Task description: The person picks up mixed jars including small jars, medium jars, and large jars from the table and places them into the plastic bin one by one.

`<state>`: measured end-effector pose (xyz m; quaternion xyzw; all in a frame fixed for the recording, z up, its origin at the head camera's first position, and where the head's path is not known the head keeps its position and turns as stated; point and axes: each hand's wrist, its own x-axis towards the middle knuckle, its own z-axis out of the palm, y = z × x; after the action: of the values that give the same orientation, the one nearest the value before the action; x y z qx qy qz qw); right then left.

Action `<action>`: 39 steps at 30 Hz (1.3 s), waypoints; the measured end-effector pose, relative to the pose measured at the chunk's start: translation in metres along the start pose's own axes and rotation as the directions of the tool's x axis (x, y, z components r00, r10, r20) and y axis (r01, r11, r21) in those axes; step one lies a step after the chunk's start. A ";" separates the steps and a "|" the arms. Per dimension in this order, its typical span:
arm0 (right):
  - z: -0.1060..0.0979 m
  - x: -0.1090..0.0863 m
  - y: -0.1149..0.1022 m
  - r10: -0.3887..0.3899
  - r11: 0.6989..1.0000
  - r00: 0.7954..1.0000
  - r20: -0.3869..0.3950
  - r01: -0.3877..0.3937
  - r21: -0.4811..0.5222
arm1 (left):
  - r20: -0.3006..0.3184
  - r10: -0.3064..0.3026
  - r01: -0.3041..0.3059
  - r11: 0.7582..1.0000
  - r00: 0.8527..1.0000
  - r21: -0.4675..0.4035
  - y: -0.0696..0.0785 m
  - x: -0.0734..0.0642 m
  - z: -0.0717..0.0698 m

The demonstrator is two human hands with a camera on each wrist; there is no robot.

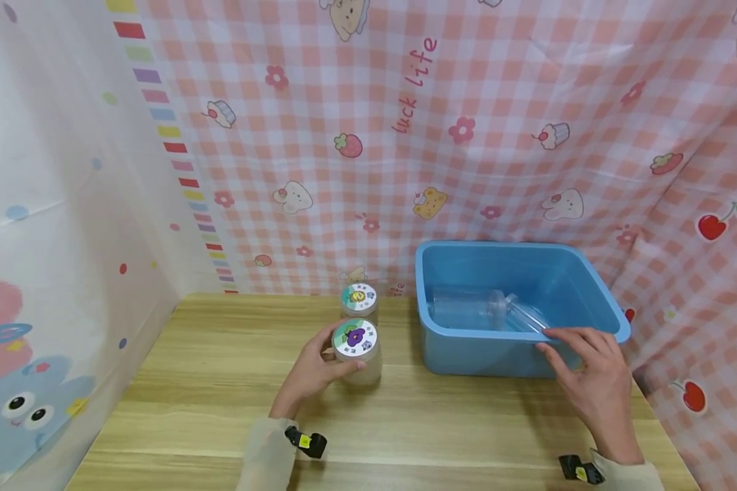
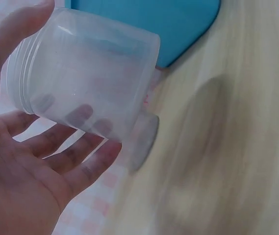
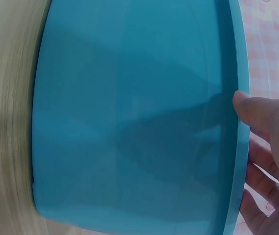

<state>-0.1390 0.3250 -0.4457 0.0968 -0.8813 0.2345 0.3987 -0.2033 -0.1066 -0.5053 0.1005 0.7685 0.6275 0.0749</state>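
My left hand (image 1: 310, 372) grips a clear plastic jar (image 2: 88, 73) between thumb and fingers. A round label with a purple flower covers the jar's lid (image 1: 355, 338). Just behind it stands a second jar (image 1: 359, 300), labelled with a yellow figure. At the front right rim of a blue plastic bin (image 1: 485, 351) is my right hand (image 1: 596, 382), its thumb (image 3: 254, 107) against the outer side and its fingers over the rim. Inside the bin lie a clear jar (image 1: 467, 308) on its side and a clear plastic piece (image 1: 526, 315).
A wood-grain table (image 1: 221, 382) carries everything. Pink checked cloth (image 1: 374, 170) hangs along the back and right side, and a white printed cloth (image 1: 67, 204) hangs on the left. The bin stands near the back right, close to the cloth.
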 end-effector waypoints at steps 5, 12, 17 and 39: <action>0.000 0.000 0.000 0.004 1.000 1.000 -0.002 -0.004 -0.003 | 0.030 0.027 -0.027 1.000 0.999 0.005 0.010 0.002 -0.002; 0.000 0.000 -0.001 0.001 1.000 1.000 -0.004 -0.001 -0.003 | 0.048 0.048 -0.048 0.999 0.998 0.011 0.022 0.006 -0.005; 0.000 0.000 -0.001 0.003 1.000 1.000 -0.002 -0.003 -0.006 | 0.061 0.056 -0.057 0.998 0.997 0.019 0.028 0.009 -0.006; 0.000 0.001 0.001 -0.011 1.000 1.000 -0.005 0.011 -0.003 | 0.101 0.168 -0.177 0.980 0.981 0.093 0.065 0.020 -0.001</action>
<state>-0.1396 0.3257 -0.4455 0.1004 -0.8801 0.2313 0.4022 -0.2192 -0.0901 -0.4409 0.1995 0.7833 0.5865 0.0505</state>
